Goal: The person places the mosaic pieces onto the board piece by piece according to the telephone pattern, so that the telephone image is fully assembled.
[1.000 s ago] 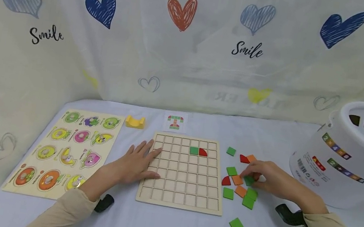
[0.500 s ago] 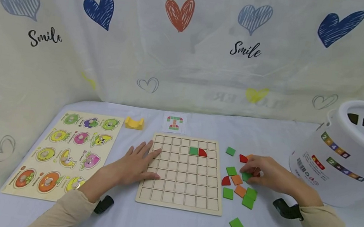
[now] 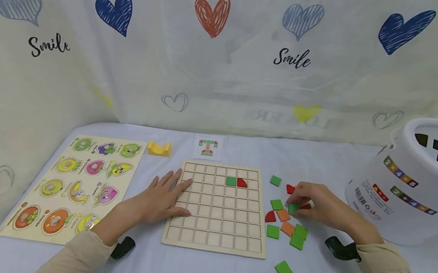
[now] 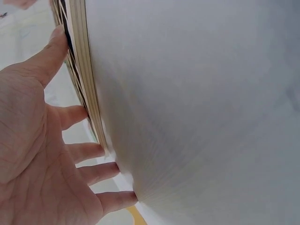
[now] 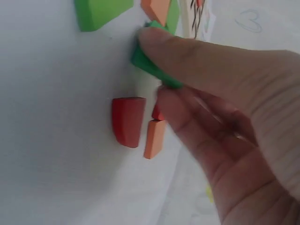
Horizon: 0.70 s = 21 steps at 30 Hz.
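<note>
My left hand [image 3: 161, 196] rests flat at the left edge of a wooden grid board [image 3: 214, 211], fingers spread; the left wrist view shows the fingertips along the board's side [image 4: 89, 70]. In the grid sit a green square tile [image 3: 231, 181] and a red quarter-round tile [image 3: 242, 183] side by side. Right of the board, my right hand [image 3: 321, 206] pinches a green square tile [image 5: 144, 62] between thumb and fingers, tilted in the right wrist view. Below the fingers lie a red tile [image 5: 127, 122] and an orange one [image 5: 154, 139], partly hidden in the head view.
Loose tiles lie around the right hand: a red quarter-round [image 3: 271, 216], an orange square [image 3: 288, 229] and several green ones [image 3: 284, 270]. A white bucket [image 3: 366, 177] stands far right. Behind the board are a pattern card [image 3: 207, 148] and a yellow block [image 3: 158, 148]; a fruit puzzle [image 3: 34, 235] lies left.
The right hand has shifted slightly left and away, with the green tile gripped in its fingers. The left hand stays on the board's edge. The head view has turned a little.
</note>
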{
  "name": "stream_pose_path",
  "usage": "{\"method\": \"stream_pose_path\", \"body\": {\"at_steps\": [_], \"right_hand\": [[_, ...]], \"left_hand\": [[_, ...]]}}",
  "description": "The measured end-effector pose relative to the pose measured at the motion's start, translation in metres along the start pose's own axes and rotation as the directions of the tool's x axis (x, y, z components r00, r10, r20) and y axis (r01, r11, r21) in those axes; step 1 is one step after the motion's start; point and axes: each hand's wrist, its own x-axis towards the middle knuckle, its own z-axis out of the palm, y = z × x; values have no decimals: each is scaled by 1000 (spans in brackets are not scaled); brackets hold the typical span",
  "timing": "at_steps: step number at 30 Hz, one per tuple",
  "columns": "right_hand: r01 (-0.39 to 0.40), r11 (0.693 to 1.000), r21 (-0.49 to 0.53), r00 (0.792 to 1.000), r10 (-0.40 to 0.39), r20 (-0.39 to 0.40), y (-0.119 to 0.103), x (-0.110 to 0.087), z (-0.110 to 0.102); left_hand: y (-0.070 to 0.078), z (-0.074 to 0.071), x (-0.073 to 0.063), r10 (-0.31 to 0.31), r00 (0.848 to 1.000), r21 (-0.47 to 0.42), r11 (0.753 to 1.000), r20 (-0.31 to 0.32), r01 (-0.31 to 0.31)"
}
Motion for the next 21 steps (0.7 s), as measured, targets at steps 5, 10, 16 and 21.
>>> {"method": "stream_pose_path", "body": {"at_steps": [5, 10, 16, 21], "right_hand": [[57, 998, -18, 996, -58, -74, 5, -1, 3], [93, 995, -46, 987, -98, -124, 9, -6, 3], [159, 987, -20, 975, -160, -153, 11, -9, 1], [165, 986, -37, 973, -169, -158, 12, -10, 2]], "left_hand": [[0, -1, 0, 11, 1000, -1, 1000, -3, -11], [1, -2, 1, 19, 1000, 6, 1000, -7, -19], [3, -4, 0, 18, 1000, 1, 1000, -12, -18], [1, 0, 0, 5, 1000, 5, 1000, -13, -5]]}}
